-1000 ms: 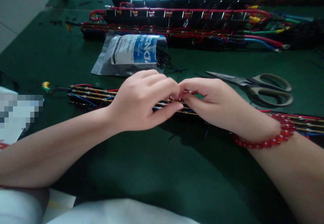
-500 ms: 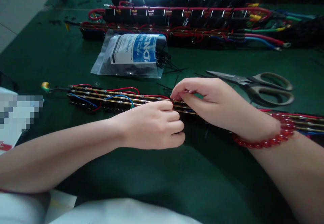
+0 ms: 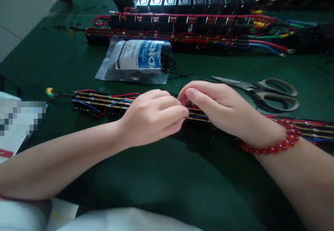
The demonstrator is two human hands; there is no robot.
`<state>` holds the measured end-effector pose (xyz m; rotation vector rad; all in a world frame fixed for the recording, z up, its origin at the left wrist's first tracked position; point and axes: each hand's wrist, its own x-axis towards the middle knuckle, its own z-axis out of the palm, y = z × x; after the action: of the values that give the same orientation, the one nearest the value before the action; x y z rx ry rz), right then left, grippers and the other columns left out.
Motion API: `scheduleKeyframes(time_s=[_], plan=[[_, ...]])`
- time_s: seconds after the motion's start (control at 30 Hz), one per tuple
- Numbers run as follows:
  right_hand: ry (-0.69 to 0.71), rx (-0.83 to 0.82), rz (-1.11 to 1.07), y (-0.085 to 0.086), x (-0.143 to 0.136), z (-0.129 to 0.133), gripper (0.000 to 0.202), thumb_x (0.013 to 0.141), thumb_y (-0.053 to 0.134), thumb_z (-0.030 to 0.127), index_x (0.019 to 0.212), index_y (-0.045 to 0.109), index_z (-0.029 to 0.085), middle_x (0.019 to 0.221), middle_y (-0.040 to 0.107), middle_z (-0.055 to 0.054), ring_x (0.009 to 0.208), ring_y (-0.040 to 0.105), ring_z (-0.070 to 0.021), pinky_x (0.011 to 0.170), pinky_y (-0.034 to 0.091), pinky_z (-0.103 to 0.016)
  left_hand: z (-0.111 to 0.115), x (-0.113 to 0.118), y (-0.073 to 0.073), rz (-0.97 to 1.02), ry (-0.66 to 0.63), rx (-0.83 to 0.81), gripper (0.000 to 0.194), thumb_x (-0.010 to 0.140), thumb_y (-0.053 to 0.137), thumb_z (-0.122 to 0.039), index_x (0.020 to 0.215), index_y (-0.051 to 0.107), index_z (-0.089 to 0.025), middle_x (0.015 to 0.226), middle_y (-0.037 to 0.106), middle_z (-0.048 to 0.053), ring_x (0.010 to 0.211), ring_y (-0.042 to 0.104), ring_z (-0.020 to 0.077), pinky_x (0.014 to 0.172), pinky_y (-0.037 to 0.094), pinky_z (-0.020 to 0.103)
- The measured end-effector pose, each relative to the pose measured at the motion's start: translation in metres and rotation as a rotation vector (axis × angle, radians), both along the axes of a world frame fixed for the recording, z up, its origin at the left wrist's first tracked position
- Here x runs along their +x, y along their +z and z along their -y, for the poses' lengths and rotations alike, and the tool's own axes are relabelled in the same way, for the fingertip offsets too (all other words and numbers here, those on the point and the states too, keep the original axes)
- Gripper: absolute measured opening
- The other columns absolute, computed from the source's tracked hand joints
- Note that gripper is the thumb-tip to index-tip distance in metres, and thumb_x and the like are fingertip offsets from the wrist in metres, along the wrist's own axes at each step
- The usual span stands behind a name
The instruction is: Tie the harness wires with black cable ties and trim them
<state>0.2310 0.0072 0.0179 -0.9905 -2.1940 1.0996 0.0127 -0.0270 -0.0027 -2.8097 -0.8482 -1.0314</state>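
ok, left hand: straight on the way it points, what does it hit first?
Probably the bare right hand wearing the round red-bead bracelet. Depth is unclear; the left hand might meet the long black strip with brass-coloured rails instead.

Pale floor (image 3: 19, 10) shows beyond the dark green tabletop (image 3: 161, 178) at upper left.

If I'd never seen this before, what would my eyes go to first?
Probably the left hand and right hand, close together over a long wired strip in the middle. The right one wears a shiny red bracelet. Beyond the hands, a clear bag lies left of some scissors.
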Motion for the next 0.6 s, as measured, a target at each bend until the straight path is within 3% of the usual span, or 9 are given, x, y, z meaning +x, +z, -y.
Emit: scheduleKeyframes(time_s=[0.1,0.23,0.4,0.6], plan=[[-0.015,-0.02,-0.011,0.0003,0.0004,-0.0006,0.031,0.108,0.053,0.042,0.09,0.067,0.022,0.084,0.071,-0.004,0.074,0.063,-0.0183,0.065,0.048,-0.031,-0.0037,-0.002,-0.0003,0.096,0.058,-0.175,0.015,0.101,0.063,-0.012,0.094,0.074,-0.018,0.093,0.081,0.001,0.085,0.074,0.0115,0.081,0.057,0.024],[-0.066,0.004,0.021,-0.0015,0.0003,-0.0019,0.018,0.1,0.064,0.037,0.091,0.064,0.022,0.078,0.066,-0.001,0.065,0.056,-0.0159,0.057,0.043,-0.029,-0.0059,-0.0022,0.0005,0.14,0.058,-0.231,0.016,0.1,0.065,-0.012,0.089,0.075,-0.017,0.087,0.079,0.001,0.08,0.071,0.0107,0.077,0.054,0.021],[-0.063,0.038,0.02,-0.0029,0.0002,-0.0027,0.016,0.099,0.066,0.035,0.092,0.063,0.021,0.081,0.067,-0.002,0.068,0.059,-0.0162,0.059,0.044,-0.029,-0.0058,-0.0026,0.004,0.169,0.062,-0.372,0.008,0.097,0.069,-0.011,0.097,0.074,-0.017,0.088,0.078,-0.002,0.078,0.069,0.0093,0.075,0.052,0.019],[-0.062,0.066,0.025,-0.0021,0.0,-0.002,0.014,0.1,0.066,0.034,0.093,0.064,0.021,0.083,0.068,-0.003,0.07,0.06,-0.0165,0.062,0.045,-0.029,-0.0072,-0.0037,0.0064,0.171,0.048,-0.433,0.011,0.093,0.069,-0.007,0.089,0.067,-0.017,0.083,0.073,-0.005,0.074,0.065,0.0067,0.072,0.048,0.016]])
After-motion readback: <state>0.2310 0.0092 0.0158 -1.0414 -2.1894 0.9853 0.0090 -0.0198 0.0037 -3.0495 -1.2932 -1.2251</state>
